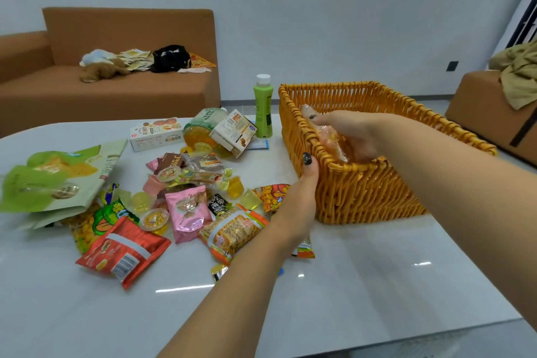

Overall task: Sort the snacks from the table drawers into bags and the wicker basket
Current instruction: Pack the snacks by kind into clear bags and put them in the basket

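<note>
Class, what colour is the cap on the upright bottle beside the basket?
White, on a green bottle; head view.

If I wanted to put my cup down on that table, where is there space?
The near part of the table, in front of the wicker basket, looks bare; so does the near left corner below the red packet. It is crowded at the snack pile, between the green bags and the basket.
</note>
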